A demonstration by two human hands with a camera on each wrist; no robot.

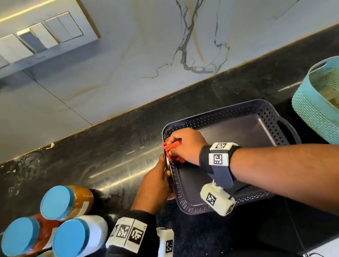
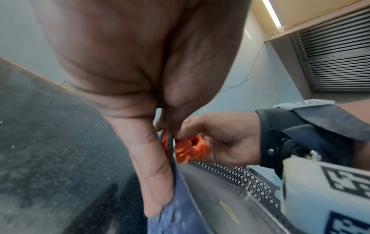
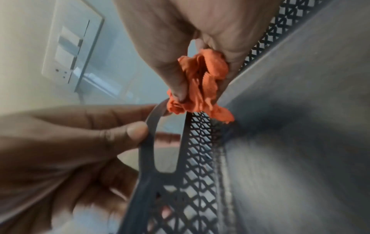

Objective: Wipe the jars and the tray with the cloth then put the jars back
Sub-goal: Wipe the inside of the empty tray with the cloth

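A dark blue perforated tray (image 1: 248, 109) lies empty on the black counter. My left hand (image 1: 160, 179) grips the tray's left handle (image 3: 152, 126), thumb on the inner side. My right hand (image 1: 185, 145) holds a bunched orange cloth (image 1: 172, 149) and presses it on the rim at the far end of that handle; the cloth (image 3: 202, 85) and the cloth (image 2: 188, 148) show between its fingers. Several blue-lidded jars (image 1: 71, 238) stand grouped at the lower left of the counter, outside the tray.
A teal mesh basket (image 1: 321, 112) sits right of the tray. A switch panel (image 1: 23, 42) is on the marble wall behind. The black counter (image 1: 103, 158) stretches between jars and tray. A thin cable (image 1: 296, 230) runs near the front edge.
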